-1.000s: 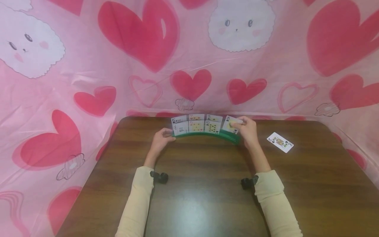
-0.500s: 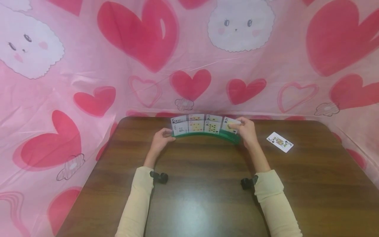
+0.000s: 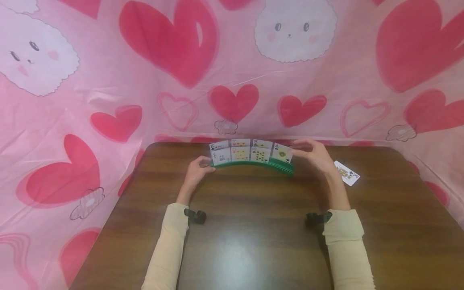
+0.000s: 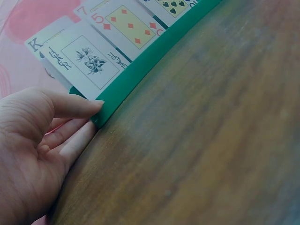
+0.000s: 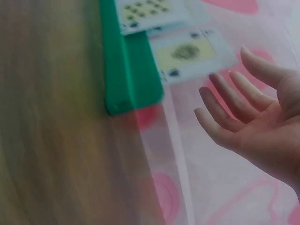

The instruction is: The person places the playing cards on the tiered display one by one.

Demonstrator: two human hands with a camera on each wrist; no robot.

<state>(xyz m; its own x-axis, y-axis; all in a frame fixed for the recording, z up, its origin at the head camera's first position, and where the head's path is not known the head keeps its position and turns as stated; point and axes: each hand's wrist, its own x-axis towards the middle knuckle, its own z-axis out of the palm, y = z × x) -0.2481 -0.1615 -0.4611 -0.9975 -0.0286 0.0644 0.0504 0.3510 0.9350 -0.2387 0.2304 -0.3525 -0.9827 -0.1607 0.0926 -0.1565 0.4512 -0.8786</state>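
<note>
A curved green playing card holder [image 3: 280,166] stands near the table's far edge with two rows of cards upright in it. My left hand [image 3: 197,170] pinches its left end, thumb in front, beside the joker [image 4: 86,63]. In the front row are also a five of diamonds [image 4: 126,26] and a ten of spades [image 3: 259,155]. Behind them show a king, a seven and a three, partly covered. At the right end the ace of spades [image 3: 282,153] stands in the holder. Just right of it my right hand [image 5: 267,117] is spread, holding nothing and apart from the card.
A king card [image 3: 348,174] lies face up on the wooden table [image 3: 246,225] to the right, partly hidden behind the right hand. Pink cloth [image 3: 308,80] printed with hearts hangs behind the table's far edge and along its sides.
The ace of spades tilted and shifted slightly left in the holder. My right hand then let go of it and moved right, covering part of the king. The left hand stayed put.
</note>
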